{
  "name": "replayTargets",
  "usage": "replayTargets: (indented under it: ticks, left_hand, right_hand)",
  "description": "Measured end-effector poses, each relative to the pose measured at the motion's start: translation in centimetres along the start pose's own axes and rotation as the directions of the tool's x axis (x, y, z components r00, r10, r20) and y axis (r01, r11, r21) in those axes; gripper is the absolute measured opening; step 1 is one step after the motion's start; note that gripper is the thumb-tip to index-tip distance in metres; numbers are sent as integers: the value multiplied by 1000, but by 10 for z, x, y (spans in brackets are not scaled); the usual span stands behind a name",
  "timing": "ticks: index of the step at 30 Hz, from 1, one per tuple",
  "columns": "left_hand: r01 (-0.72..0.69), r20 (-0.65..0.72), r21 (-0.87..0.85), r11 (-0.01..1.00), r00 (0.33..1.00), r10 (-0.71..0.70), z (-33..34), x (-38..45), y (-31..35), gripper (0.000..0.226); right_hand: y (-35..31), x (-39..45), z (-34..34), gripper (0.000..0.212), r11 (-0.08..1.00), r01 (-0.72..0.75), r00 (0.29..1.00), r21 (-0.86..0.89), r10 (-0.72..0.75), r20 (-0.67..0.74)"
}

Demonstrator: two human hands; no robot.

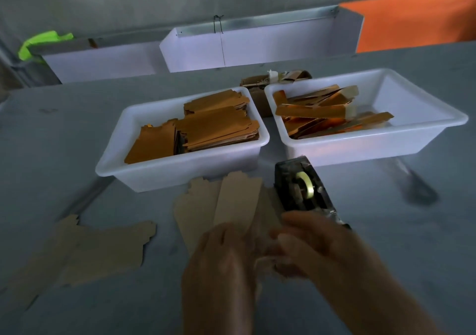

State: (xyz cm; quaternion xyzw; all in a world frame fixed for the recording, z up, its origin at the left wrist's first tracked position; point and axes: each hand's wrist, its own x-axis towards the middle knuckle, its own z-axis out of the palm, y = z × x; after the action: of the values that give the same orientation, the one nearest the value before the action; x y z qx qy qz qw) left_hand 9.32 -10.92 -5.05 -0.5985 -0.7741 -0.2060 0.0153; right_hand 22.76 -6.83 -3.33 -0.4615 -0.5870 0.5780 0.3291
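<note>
A folded card (237, 200) is held low over the table (386, 231), just in front of the left tray (164, 177) and beside the dispenser (298, 190). Its near end is covered by the left hand (221, 255), whose fingers are bent over it in a grip; their tips are lost in blur. The right hand (309, 242) is placed at the dispenser's near end, with thumb and fingers curled. Whether tape, card or nothing is pinched there cannot be told. The dispenser's front is hidden behind that hand. Both wrists are cut off by the lower edge.

A flat blank (85, 252) is laid to the left, its near corner smeared. Stacked brown blanks are seen in the left tray, and folded pieces in the right tray (360, 149). A dark object at the right is too blurred to identify.
</note>
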Motion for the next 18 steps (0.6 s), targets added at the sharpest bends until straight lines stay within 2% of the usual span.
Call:
replayTargets:
  ticks: [1, 3, 6, 7, 9, 11, 12, 13, 14, 16, 17, 18]
  left_hand:
    - [-45, -60, -11, 999, 997, 45, 1, -5, 6, 20]
    - [-140, -166, 11, 990, 976, 139, 5, -16, 19, 12]
    - [-243, -218, -27, 970, 948, 231, 12, -29, 33, 13]
    - [-259, -228, -71, 963, 944, 238, 11, -31, 34, 18]
    - [-236, -290, -175, 956, 940, 179, 9, -32, 33, 25]
    - [-89, -318, -281, 956, 948, -5, 0, -27, 29, 38]
    - [48, -266, -388, 920, 950, -162, -7, -22, 26, 47]
    - [196, -153, -497, 845, 939, -308, -13, -18, 25, 58]
    - [331, 29, -599, 729, 919, -394, -15, -13, 23, 65]
    - [493, 359, -744, 452, 864, -352, -15, -4, 19, 57]
    - [524, 435, -765, 374, 849, -300, -15, -1, 16, 51]
    - [538, 468, -770, 344, 842, -269, -14, 1, 15, 47]
  right_hand:
    - [6, -2, 6, 31, 999, -31, 999, -25, 31, -10]
    - [18, -3, 14, 34, 997, -83, 996, 10, 83, -32]
    - [25, 1, 13, 9, 983, -151, 986, 105, 157, -50]
    - [27, 0, 9, 12, 978, -159, 985, 136, 166, -42]
    - [27, -1, 2, 20, 914, -224, 974, 337, 223, 42]
    - [25, -4, -4, 17, 835, -289, 957, 469, 252, 142]
    - [25, -5, -6, 14, 817, -304, 952, 490, 247, 180]
    - [25, -6, -9, 14, 800, -316, 947, 510, 237, 215]
    - [25, -8, -11, 18, 787, -329, 941, 522, 225, 253]
    - [25, -11, -14, 23, 772, -355, 926, 527, 212, 313]
    - [25, -12, -15, 24, 772, -370, 918, 517, 218, 331]
    - [26, -13, -15, 24, 774, -377, 913, 509, 217, 347]
